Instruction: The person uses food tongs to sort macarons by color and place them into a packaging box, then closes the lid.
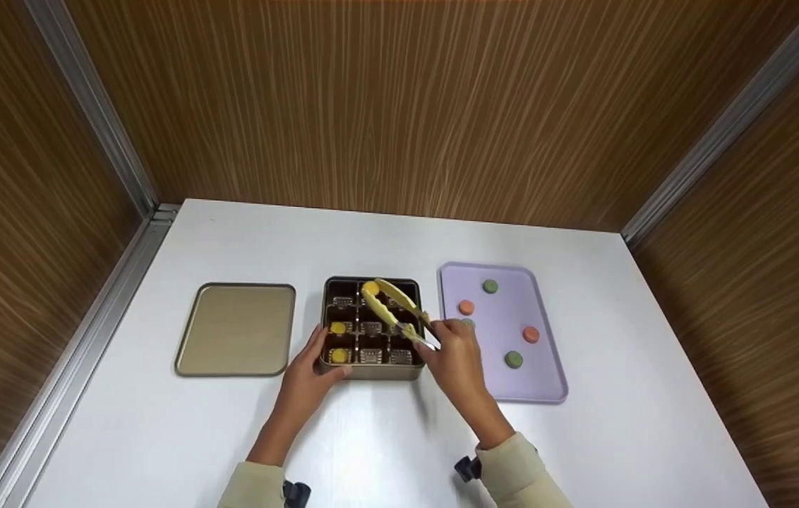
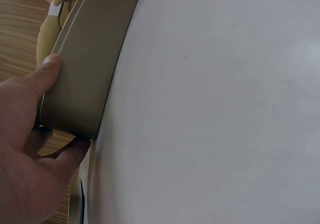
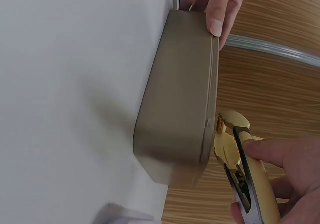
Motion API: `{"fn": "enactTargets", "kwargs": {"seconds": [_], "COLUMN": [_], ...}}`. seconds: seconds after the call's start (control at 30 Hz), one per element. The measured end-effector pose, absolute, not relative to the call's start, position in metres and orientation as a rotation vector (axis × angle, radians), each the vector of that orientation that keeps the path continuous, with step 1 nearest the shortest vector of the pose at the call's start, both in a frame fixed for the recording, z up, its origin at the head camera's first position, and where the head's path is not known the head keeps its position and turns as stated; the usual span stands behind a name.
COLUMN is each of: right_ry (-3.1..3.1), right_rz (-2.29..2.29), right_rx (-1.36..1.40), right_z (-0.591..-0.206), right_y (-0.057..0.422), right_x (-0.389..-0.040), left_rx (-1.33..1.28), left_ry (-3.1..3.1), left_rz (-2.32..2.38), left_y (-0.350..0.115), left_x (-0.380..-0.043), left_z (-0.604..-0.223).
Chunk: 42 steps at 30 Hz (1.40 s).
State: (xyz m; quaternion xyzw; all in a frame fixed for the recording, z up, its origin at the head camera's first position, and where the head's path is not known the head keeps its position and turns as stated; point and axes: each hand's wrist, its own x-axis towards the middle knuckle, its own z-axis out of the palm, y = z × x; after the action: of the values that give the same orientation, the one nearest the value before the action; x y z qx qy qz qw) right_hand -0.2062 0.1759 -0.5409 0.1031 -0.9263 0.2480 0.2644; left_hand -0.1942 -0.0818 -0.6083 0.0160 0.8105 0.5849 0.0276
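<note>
A brown-gold square tin (image 1: pixel 372 371) holds a dark divided insert with several compartments. Yellow round pieces sit in the left column, in the middle compartment (image 1: pixel 338 328) and the front one. My left hand (image 1: pixel 305 381) grips the tin's front left corner, its thumb on the front rim in the left wrist view. My right hand (image 1: pixel 457 356) holds yellow-tipped tongs (image 1: pixel 410 330) slanting over the tin. At their tips, above the back middle compartment, is another yellow round piece (image 1: pixel 370 288); whether the tips pinch it, I cannot tell.
To the right lies a purple tray (image 1: pixel 533 384) with green pieces (image 1: pixel 490 286) and orange pieces (image 1: pixel 531 334); my right hand partly covers one green piece. A flat brown-gold lid (image 1: pixel 237 330) lies left of the tin. Wood-grain panels (image 1: pixel 385 106) enclose the white table (image 1: pixel 371 444).
</note>
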Motion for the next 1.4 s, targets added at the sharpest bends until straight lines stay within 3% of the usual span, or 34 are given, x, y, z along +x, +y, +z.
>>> {"fn": "enactTargets", "kwargs": {"seconds": [0.5,1.4], "right_ry": [-2.613,-2.566], "right_rz": [0.721,0.696], "right_rx": [0.296,0.332], "right_z": [-0.549,-0.551], "right_y": [0.146,0.145], "right_x": [-0.216,-0.212], "left_rx": [0.045,0.052], "left_ry": [2.539,2.509], "left_rz": [1.785,1.792], "left_y": [-0.082,-0.083], "left_x": [-0.193,-0.194], "left_z": [-0.608,-0.609]}}
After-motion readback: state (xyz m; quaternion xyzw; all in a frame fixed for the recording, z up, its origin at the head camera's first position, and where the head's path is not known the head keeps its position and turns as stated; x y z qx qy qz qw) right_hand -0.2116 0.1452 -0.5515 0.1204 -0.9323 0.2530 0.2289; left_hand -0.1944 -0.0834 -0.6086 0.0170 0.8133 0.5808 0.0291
